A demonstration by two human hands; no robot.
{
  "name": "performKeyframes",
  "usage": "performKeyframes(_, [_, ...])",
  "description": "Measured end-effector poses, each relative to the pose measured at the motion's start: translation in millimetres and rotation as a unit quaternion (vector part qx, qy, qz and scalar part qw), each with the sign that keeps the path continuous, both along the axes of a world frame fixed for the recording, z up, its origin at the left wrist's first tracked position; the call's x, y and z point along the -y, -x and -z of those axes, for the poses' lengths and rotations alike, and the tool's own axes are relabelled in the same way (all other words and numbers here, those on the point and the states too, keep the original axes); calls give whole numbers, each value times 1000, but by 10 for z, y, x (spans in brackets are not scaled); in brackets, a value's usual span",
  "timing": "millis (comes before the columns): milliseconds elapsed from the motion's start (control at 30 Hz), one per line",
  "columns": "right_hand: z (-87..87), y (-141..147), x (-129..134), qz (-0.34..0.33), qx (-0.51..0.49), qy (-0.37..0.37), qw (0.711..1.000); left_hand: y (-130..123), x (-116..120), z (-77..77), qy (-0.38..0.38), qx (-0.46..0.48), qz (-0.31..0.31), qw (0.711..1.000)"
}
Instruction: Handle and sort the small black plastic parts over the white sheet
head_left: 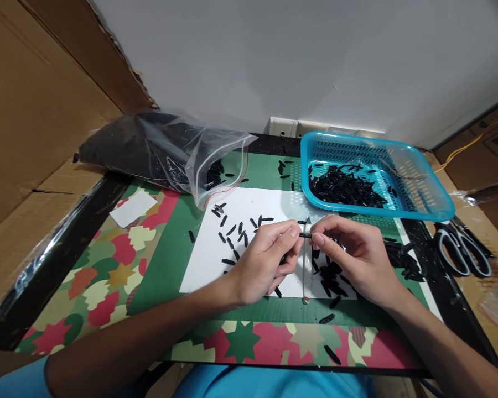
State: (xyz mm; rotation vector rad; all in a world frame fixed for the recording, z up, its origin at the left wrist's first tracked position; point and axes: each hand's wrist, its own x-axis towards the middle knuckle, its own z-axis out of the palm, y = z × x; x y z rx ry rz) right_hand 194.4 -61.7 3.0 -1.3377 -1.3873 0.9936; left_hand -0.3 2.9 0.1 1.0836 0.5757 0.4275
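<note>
A small black strip-like piece (305, 235) is pinched at both ends, between the fingertips of my left hand (269, 254) and those of my right hand (352, 249). Both hands are above a white sheet (201, 271). On the sheet, several similar loose black pieces (231, 230) lie to the left, and a denser cluster (332, 279) is partly hidden below my right hand. A thin, clear, pen-like stick (306, 276) lies upright in the picture between my hands, its upper end pointed. What else my curled left fingers may hold is hidden.
A blue plastic basket (419, 209) with a heap of black pieces stands at back right. A clear zip bag (161, 149) full of black pieces lies at back left. Scissors (460, 251) rest at the right edge. A white paper slip (133, 209) lies on the patterned mat (157, 265).
</note>
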Motion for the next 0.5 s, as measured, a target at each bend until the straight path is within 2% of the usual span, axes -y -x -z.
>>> performKeyframes(333, [40,-11,-5,-14,-39,14,999,9,-24,-3,-16,4,23,1000])
performKeyframes(500, [40,-21,-21,-9,-36,-2,999,31,-4,-32,-21,-4,61,998])
